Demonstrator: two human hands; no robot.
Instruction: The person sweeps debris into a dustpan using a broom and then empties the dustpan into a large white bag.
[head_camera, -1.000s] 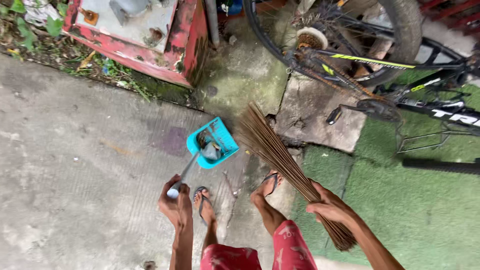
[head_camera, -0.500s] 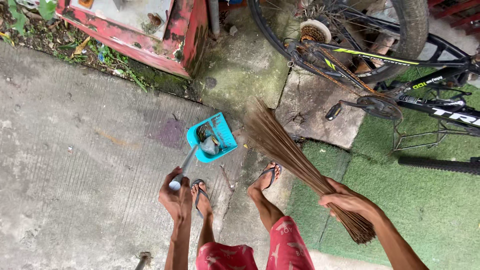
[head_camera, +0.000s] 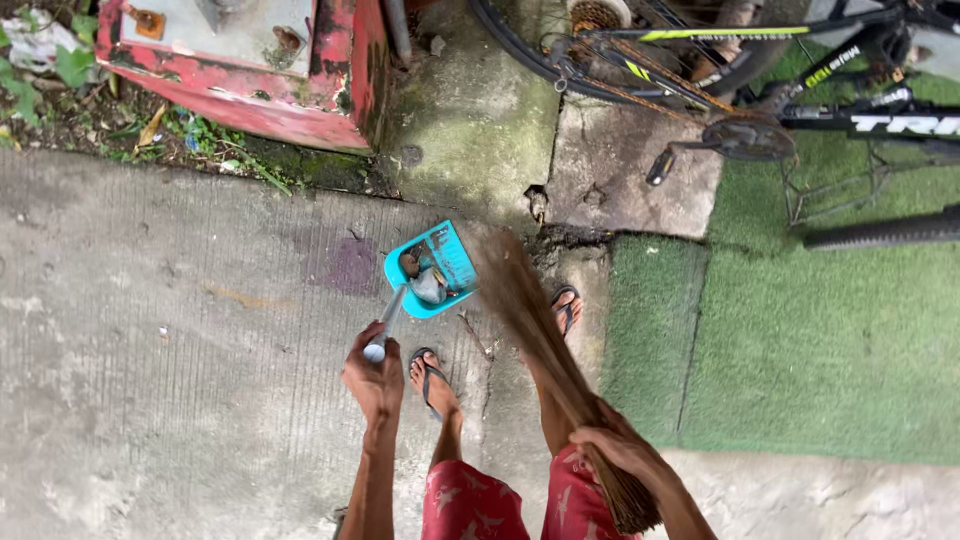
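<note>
The left hand (head_camera: 374, 378) is closing its grip around the end of the grey handle of a blue dustpan (head_camera: 432, 270), which is resting on the concrete pavement (head_camera: 170, 330) just ahead of the person's sandalled feet, with a few bits of debris lying in it. The right hand (head_camera: 622, 452) is clamping its grip on the bound neck of a stick broom (head_camera: 530, 320), its bristles blurring beside the pan's open edge. Both tools look light; the pan seems stiff plastic, best held at the handle end, while the broom's thin sticks probably flex and splay. Open concrete is lying to the left. A rusty red box (head_camera: 250, 70), a bicycle (head_camera: 740, 80) and the green turf mat (head_camera: 800, 340) are hemming in the far side and the right.
</note>
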